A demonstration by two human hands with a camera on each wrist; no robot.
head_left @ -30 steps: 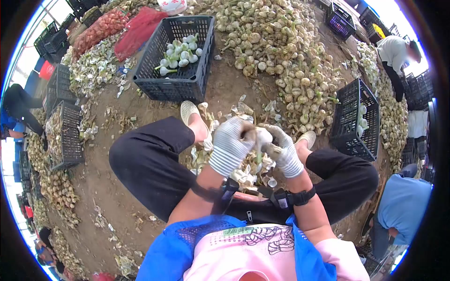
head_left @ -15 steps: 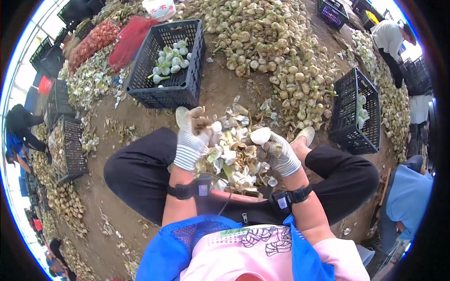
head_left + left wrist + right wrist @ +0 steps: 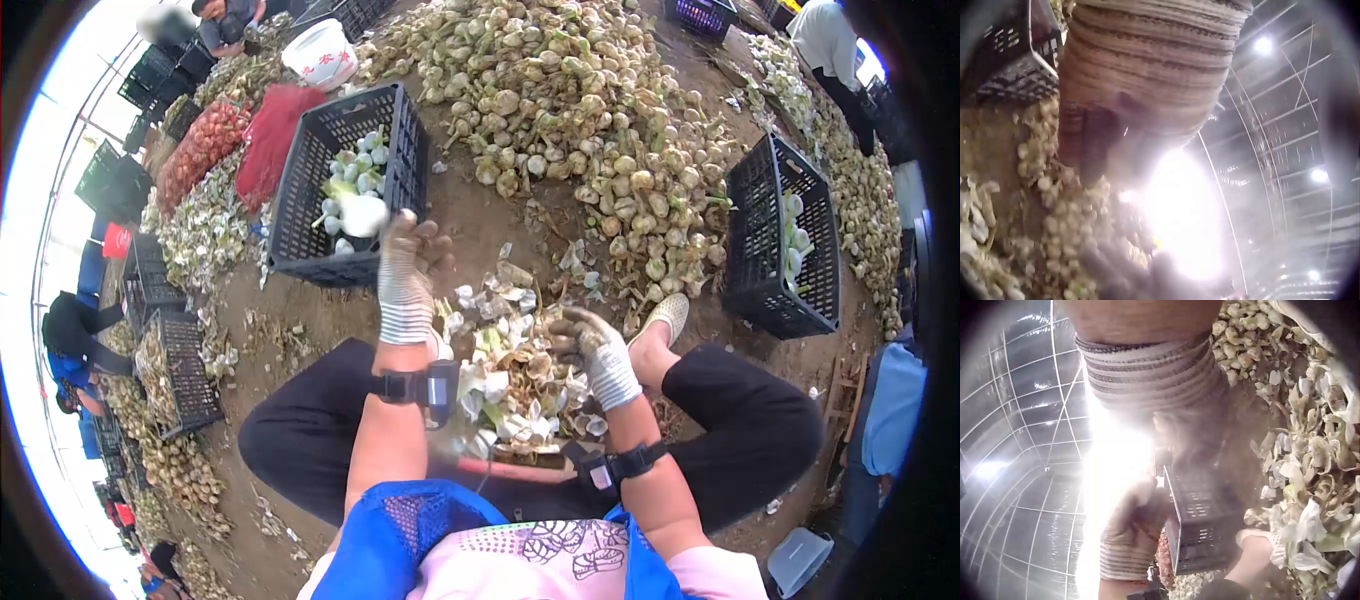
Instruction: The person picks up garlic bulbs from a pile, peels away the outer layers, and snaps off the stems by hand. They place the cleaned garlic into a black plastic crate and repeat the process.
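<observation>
A peeled white garlic bulb (image 3: 362, 214) with a pale green stem appears blurred over the near part of a black plastic crate (image 3: 335, 262). Just right of the bulb are the fingertips of my left hand (image 3: 405, 270), in a striped glove, reaching to the crate's near right corner with nothing in its grasp. Several peeled garlic bulbs (image 3: 365, 165) lie inside that crate. My gloved right hand (image 3: 600, 355) hovers beside a heap of garlic skins (image 3: 520, 380), fingers loosely bent and holding nothing. Glare and blur hide the fingers in the left wrist view.
Unpeeled garlic (image 3: 560, 90) is piled ahead. Another black crate (image 3: 780, 240) with peeled bulbs stands at right. Red mesh sacks (image 3: 275, 140) and a white bucket (image 3: 320, 55) lie beyond the left crate. Other people work around the edges.
My left hand has moved forward and left to the crate. The white bulb has gone from my right hand to over the crate, leaving the right hand empty.
</observation>
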